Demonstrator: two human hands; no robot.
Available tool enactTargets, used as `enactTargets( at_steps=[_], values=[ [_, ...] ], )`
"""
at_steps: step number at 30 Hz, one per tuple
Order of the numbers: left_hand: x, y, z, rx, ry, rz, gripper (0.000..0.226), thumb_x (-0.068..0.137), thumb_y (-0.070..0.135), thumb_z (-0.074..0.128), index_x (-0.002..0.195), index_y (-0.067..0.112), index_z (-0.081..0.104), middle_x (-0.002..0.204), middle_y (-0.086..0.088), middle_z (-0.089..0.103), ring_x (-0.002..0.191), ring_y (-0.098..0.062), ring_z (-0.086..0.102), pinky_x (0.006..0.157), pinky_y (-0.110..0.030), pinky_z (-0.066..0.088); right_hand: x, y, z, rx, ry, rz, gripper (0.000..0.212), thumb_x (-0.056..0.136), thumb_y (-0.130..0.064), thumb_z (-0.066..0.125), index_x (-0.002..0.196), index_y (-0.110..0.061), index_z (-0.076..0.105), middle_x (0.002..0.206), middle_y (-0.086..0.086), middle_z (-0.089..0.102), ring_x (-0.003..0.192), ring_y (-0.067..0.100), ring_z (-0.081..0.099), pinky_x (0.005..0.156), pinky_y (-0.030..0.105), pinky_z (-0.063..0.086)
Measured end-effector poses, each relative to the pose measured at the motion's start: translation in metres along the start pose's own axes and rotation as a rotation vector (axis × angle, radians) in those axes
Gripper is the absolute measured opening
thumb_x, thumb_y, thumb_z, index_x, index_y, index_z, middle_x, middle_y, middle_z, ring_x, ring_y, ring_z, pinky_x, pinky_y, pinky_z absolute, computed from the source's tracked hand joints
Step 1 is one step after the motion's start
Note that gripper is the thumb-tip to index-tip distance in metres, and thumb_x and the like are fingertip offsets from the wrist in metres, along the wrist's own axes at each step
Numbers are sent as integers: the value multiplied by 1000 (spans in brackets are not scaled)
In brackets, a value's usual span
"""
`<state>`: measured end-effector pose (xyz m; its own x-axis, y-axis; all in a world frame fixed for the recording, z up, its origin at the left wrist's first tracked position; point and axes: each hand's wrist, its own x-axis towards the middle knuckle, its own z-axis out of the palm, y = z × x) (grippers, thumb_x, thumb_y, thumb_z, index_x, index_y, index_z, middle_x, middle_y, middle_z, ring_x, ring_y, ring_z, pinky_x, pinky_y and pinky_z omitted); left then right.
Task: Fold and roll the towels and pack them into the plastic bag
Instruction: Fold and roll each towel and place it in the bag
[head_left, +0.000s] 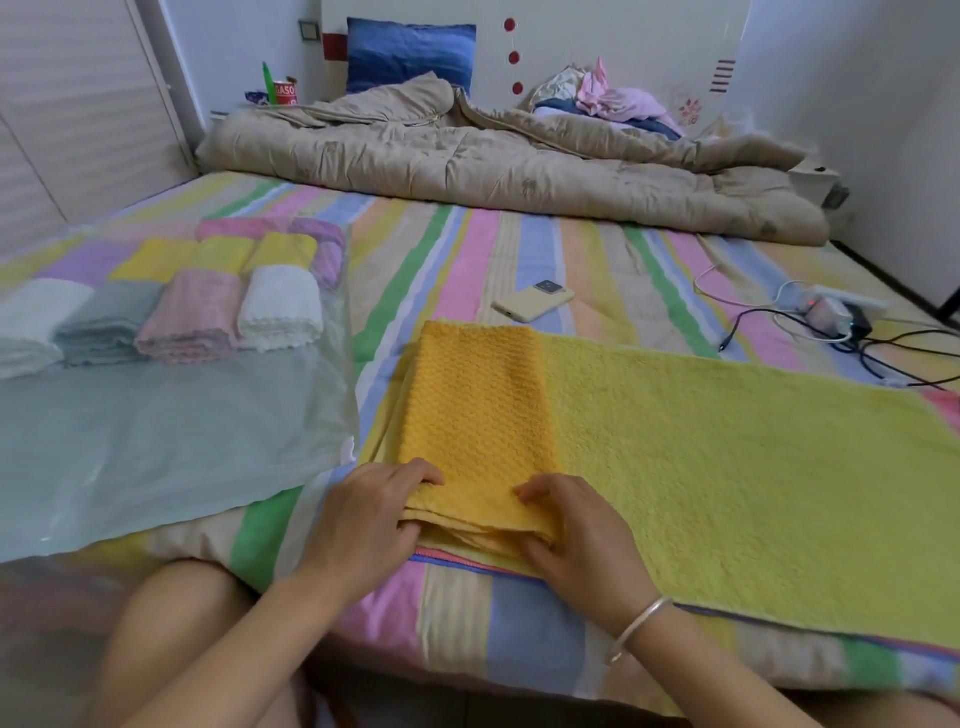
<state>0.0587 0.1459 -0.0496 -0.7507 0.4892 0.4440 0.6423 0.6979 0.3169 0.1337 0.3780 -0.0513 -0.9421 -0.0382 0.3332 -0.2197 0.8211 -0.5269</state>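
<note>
Phone (533, 303) on striped sheet (467, 244); beige quilt (467, 161) (crumpled) beyond; power strip (852, 300) right

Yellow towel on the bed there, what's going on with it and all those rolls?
A person beside the bed is folding the yellow towel. The left hand and right hand both grip its thick folded end at the near edge, while the rest lies flat to the right. On the left, a clear plastic bag already holds rolled towels in white, grey, pink, yellow and purple.

Yellow towel (727, 467) part-folded, rolled towels (187, 317) bagged
</note>
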Motion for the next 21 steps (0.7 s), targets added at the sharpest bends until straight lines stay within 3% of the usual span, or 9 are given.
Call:
enactTargets(
  at_steps=[4,7,10,13,16,19,21],
  values=[
    [-3,-7,-4,-78,-52,-67,51,60,9,57,104,35,58,92,15,69,85,-16,64,67,-34,52,0,3,-2,26,-23,44,43,69,-28,49,111,-29,58,112,-14,61,109,9,56,89,27,46],
    [-4,-9,-7,-220,-78,-140,47,67,6,61,101,39,60,94,25,68,81,-3,63,68,-28,50,-5,5,-13,28,-136,-73,52,72,-30,39,121,-26,57,128,-15,56,131,3,40,105,26,38],
    [-4,-8,-11,-394,-45,-221,37,69,12,56,95,36,66,92,26,70,76,2,64,65,-22,49,-10,10,-22,78,-262,-151,64,69,-26,47,133,-24,46,140,-16,44,140,1,24,111,19,26],
    [-2,-9,-12,-517,-4,-311,31,74,6,59,91,31,69,82,18,70,73,-1,63,61,-16,45,-9,21,-13,18,-129,-170,70,68,-8,59,134,-26,43,142,-12,43,140,5,29,110,18,29],
    [-1,-12,-10,-551,24,-382,35,80,-2,63,89,31,69,77,15,69,68,-2,62,60,-16,45,-2,26,-6,12,87,-55,59,72,-5,71,124,-27,52,133,-8,53,132,7,42,102,17,36],
    [0,-11,-13,-599,31,-396,23,82,13,64,91,33,69,85,12,71,81,-7,67,73,-31,54,6,25,-10,-52,85,-154,30,82,-26,62,113,-28,60,125,-13,60,128,5,46,99,21,41],
    [1,-8,-18,-593,43,-382,24,84,10,64,91,32,70,85,12,71,83,-8,66,75,-35,54,9,24,-14,-90,47,-222,22,87,-30,54,107,-27,62,121,-18,61,127,5,47,100,25,42]
  ],
)
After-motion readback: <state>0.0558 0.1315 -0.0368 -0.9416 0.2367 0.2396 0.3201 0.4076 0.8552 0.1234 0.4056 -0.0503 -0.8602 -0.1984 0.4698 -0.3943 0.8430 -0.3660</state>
